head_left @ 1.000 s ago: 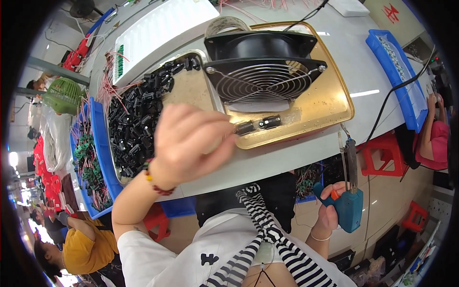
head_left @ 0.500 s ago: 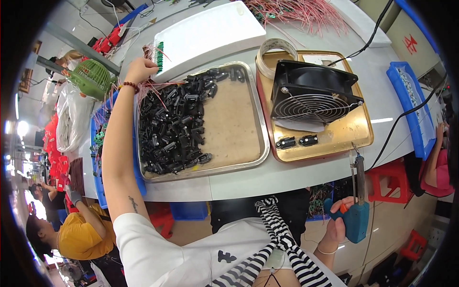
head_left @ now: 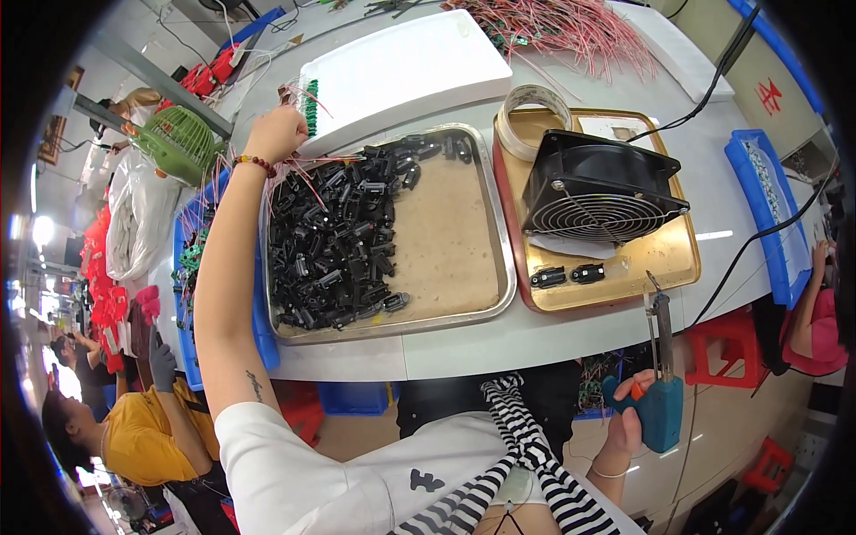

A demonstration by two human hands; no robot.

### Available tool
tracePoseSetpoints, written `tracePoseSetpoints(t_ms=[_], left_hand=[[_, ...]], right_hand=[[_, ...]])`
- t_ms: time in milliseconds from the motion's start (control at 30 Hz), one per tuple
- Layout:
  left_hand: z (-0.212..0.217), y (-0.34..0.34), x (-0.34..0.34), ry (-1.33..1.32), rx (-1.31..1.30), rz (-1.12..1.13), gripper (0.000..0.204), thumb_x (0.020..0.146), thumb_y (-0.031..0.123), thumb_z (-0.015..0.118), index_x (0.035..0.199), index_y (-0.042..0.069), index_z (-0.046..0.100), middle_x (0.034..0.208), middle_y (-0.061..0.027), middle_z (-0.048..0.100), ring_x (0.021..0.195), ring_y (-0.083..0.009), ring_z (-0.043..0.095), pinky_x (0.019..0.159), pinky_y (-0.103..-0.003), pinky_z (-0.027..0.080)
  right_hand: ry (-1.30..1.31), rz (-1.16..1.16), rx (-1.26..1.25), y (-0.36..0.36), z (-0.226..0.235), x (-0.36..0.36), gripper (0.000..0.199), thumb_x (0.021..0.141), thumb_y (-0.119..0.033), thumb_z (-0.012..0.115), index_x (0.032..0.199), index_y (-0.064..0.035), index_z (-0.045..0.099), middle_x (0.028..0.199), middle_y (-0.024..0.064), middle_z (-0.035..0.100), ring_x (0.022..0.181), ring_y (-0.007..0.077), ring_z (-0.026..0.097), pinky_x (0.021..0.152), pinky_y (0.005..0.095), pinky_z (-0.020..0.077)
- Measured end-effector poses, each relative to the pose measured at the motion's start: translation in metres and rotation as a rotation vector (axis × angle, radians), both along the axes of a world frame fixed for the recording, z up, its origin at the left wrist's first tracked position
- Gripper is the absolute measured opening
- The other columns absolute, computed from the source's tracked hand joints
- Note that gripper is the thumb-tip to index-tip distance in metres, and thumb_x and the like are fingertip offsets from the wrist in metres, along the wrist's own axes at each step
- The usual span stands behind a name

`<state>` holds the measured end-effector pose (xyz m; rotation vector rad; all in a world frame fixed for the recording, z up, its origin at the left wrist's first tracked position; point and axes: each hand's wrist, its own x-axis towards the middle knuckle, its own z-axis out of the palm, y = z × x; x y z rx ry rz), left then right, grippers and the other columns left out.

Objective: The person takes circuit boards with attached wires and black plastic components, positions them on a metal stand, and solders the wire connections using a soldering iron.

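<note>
My left hand (head_left: 277, 135) is closed at the near-left corner of a white foam block (head_left: 410, 62). Its fingertips touch or nearly touch a row of small green circuit boards (head_left: 311, 105) along the block's left edge. Thin red wires trail around the fingers; whatever they pinch is hidden. Below that hand, a metal tray (head_left: 510, 278) has a heap of small black plastic parts (head_left: 330, 236) on its left side. My right hand (head_left: 628, 421), low at the right in front of the table edge, grips a teal soldering gun (head_left: 663, 416) with its tip pointing up.
A gold tray (head_left: 615, 292) bears a black fan (head_left: 606, 192), a tape roll (head_left: 508, 134) and two black parts (head_left: 568, 275). A black cable (head_left: 758, 234) crosses the right side. Red wires (head_left: 580, 36) lie at the back. Blue trays (head_left: 769, 201) flank the table; a co-worker (head_left: 147, 437) is at left.
The whole view has shifted slightly, so the table's things appear lower and farther right. My left hand stays by the boards, and my right hand keeps the soldering gun. The co-worker's gloved hand has risen.
</note>
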<state>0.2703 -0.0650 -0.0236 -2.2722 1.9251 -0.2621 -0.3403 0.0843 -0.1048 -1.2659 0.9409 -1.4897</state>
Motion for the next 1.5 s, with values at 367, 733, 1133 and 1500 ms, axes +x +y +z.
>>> tracePoseSetpoints(t_ms=[367,733,1133,1500], left_hand=[[-0.014,0.031,0.029,0.436,-0.286,-0.056,0.008,0.084,0.009,0.062,0.087,0.003,0.060,0.082,-0.0126,0.057,0.075,-0.0258,0.058,0.071,-0.035,0.046],[-0.023,0.019,0.032,0.515,-0.476,-0.088,0.010,0.091,0.011,0.054,0.097,0.003,0.055,0.083,-0.0197,0.063,0.079,-0.0359,0.063,0.070,-0.040,0.048],[0.016,0.036,0.067,1.122,-0.952,0.041,0.017,0.100,0.019,0.047,0.103,0.003,0.053,0.090,-0.0051,0.061,0.075,-0.0105,0.057,0.070,-0.025,0.049],[0.050,0.022,0.048,1.547,-0.887,0.156,0.018,0.103,0.019,0.041,0.107,0.005,0.050,0.112,-0.0125,0.064,0.106,-0.0222,0.063,0.077,-0.033,0.053]], right_hand=[[0.052,0.018,-0.015,0.004,-0.005,-0.012,0.046,0.074,-0.020,0.062,0.112,0.0006,0.048,0.108,0.0150,0.048,0.074,0.0181,0.051,0.070,0.0291,0.0397],[0.049,0.054,0.022,0.003,0.000,-0.002,0.047,0.074,-0.021,0.062,0.114,0.0002,0.049,0.108,0.0146,0.048,0.075,0.0178,0.051,0.070,0.0289,0.0401],[0.020,0.015,0.024,0.005,-0.007,-0.008,0.046,0.074,-0.020,0.062,0.113,0.0024,0.049,0.109,0.0155,0.048,0.075,0.0184,0.051,0.070,0.0294,0.0405],[-0.010,0.046,0.011,0.006,-0.009,-0.010,0.047,0.075,-0.020,0.061,0.114,0.0031,0.049,0.110,0.0156,0.048,0.076,0.0180,0.051,0.073,0.0290,0.0401]])
